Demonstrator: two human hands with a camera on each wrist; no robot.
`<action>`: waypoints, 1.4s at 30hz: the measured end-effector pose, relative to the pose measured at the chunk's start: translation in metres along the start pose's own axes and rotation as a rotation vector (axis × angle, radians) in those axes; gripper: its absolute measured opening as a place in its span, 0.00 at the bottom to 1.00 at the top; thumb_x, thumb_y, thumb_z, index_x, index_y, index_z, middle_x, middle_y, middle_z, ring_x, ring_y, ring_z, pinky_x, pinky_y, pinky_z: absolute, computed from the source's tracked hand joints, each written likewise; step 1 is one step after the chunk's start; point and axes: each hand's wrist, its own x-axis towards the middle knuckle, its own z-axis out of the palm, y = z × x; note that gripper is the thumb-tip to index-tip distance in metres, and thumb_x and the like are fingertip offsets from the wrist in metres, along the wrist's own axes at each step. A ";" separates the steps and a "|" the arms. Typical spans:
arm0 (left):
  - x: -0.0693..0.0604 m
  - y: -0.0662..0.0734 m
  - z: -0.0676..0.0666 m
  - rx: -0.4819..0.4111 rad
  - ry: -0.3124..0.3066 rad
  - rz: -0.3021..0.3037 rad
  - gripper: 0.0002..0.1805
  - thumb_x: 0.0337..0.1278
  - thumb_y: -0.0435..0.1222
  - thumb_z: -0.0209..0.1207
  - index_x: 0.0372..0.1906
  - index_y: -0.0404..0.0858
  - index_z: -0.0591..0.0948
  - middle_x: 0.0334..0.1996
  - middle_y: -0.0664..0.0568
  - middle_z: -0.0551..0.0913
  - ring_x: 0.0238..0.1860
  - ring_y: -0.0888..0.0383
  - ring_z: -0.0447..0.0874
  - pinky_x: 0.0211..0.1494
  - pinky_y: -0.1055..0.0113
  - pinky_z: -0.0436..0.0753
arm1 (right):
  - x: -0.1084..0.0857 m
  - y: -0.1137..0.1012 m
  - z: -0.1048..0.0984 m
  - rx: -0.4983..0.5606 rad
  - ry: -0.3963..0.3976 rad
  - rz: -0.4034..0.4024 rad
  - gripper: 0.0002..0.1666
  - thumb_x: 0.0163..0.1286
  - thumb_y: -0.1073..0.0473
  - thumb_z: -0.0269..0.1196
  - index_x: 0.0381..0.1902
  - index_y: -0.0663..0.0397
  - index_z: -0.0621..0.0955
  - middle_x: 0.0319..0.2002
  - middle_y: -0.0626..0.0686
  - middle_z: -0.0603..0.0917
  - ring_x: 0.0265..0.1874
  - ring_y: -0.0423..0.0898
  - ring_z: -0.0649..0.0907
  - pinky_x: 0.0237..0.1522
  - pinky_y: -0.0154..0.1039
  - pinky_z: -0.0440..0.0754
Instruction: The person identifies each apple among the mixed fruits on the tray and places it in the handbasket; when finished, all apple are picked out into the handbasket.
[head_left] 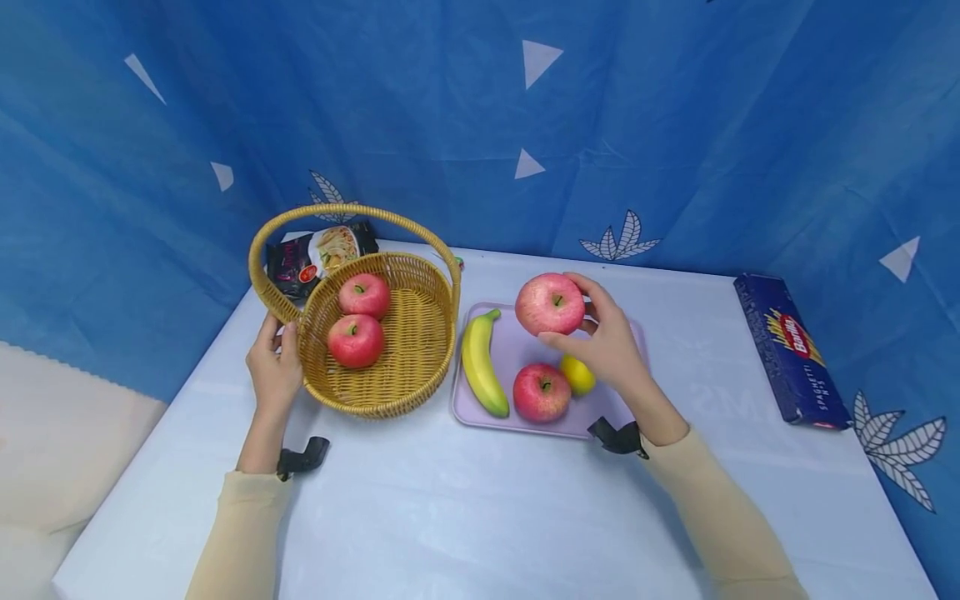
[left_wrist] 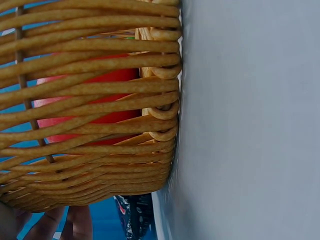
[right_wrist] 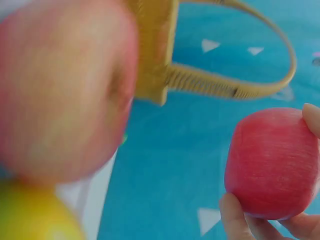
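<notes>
Apple is pinched between thumb and fingers of our right hand, above the tray. Leftward of that hand lies the basket, gripped at its far side by our left hand.

White table under basket, tray, packet, box

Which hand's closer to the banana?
Right. The right hand holds an apple over the tray, to the right of the banana. The left hand is at the left side of the basket, which stands between it and the banana.
</notes>
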 end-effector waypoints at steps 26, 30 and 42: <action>0.000 0.001 0.000 -0.001 0.004 0.007 0.22 0.77 0.43 0.43 0.70 0.47 0.70 0.63 0.46 0.77 0.55 0.47 0.81 0.42 0.85 0.76 | -0.001 -0.056 0.125 0.104 -0.131 -0.202 0.50 0.52 0.52 0.77 0.71 0.47 0.66 0.62 0.48 0.75 0.56 0.44 0.76 0.54 0.41 0.82; 0.000 0.000 0.000 0.000 0.005 0.004 0.22 0.77 0.44 0.43 0.70 0.48 0.70 0.63 0.47 0.77 0.55 0.48 0.81 0.41 0.86 0.76 | 0.012 -0.057 0.145 0.070 -0.103 -0.168 0.51 0.53 0.49 0.76 0.71 0.50 0.66 0.63 0.50 0.74 0.59 0.45 0.76 0.56 0.42 0.81; 0.000 0.001 0.000 0.009 0.005 0.002 0.23 0.77 0.43 0.43 0.71 0.49 0.69 0.64 0.47 0.77 0.55 0.47 0.81 0.51 0.65 0.85 | 0.064 -0.054 0.185 -0.120 0.003 -0.144 0.52 0.58 0.46 0.71 0.74 0.56 0.60 0.66 0.55 0.73 0.65 0.51 0.73 0.64 0.51 0.76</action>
